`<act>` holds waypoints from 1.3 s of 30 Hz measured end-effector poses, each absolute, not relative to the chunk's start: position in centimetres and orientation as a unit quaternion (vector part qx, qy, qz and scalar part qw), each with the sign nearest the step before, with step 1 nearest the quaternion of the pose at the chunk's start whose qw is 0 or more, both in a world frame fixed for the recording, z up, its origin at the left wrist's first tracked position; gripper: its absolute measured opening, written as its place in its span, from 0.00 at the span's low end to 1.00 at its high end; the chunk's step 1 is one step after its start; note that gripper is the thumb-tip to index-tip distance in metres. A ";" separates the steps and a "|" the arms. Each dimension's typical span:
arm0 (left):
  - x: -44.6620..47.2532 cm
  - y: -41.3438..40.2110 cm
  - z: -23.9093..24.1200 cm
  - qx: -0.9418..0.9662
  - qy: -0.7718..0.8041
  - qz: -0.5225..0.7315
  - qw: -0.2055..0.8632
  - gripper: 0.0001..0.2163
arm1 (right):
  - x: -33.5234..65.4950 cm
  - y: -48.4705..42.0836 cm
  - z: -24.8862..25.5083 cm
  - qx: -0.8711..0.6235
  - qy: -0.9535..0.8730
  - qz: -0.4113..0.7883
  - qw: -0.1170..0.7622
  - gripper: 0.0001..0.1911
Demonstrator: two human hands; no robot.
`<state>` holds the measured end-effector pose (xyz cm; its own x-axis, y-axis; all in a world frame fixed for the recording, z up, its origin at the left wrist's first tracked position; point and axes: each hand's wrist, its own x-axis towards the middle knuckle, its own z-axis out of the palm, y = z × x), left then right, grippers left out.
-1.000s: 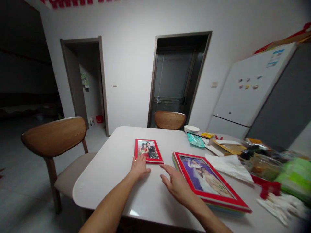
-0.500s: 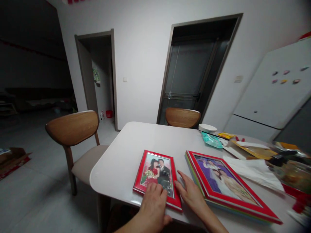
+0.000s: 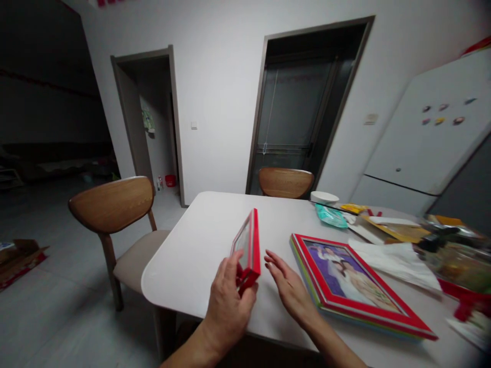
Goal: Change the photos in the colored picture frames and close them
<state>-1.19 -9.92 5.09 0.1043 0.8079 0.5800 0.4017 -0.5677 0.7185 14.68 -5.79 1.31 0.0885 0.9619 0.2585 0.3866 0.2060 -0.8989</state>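
Observation:
My left hand [image 3: 228,296] grips the near end of a small red picture frame [image 3: 253,243], its thumb on one side and fingers on the other. The frame is tipped up on its side, so its photo faces left and shows only at a slant. Just right of it, my right hand [image 3: 287,286] is held with fingers stretched out, apart from the frame and holding nothing. Beyond that hand lies a larger red picture frame [image 3: 345,276], photo side up, on top of something with green and blue edges.
The white table [image 3: 184,255] also bears a teal packet [image 3: 330,215], a white bowl [image 3: 324,197], white paper [image 3: 395,263] and clutter at the right. Wooden chairs stand at the left [image 3: 115,204] and the far side [image 3: 286,182]. A fridge [image 3: 429,133] is at the right.
The small picture frame lay flat with both hands on it; my left hand has lifted it and turned it on its side. My right hand has come off it.

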 end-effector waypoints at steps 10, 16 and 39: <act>-5.0 -9.3 0.8 0.595 0.505 0.528 0.334 0.22 | 13.3 -5.9 -1.5 -0.559 -0.749 0.136 0.329 0.21; -6.1 -9.7 -3.2 0.694 0.585 0.373 0.192 0.25 | 13.6 -6.6 -1.7 -0.572 -0.777 0.059 0.257 0.20; -5.4 -8.5 -2.4 0.816 0.468 0.284 0.185 0.10 | 12.1 -5.8 -0.3 -0.437 -0.865 0.115 0.219 0.11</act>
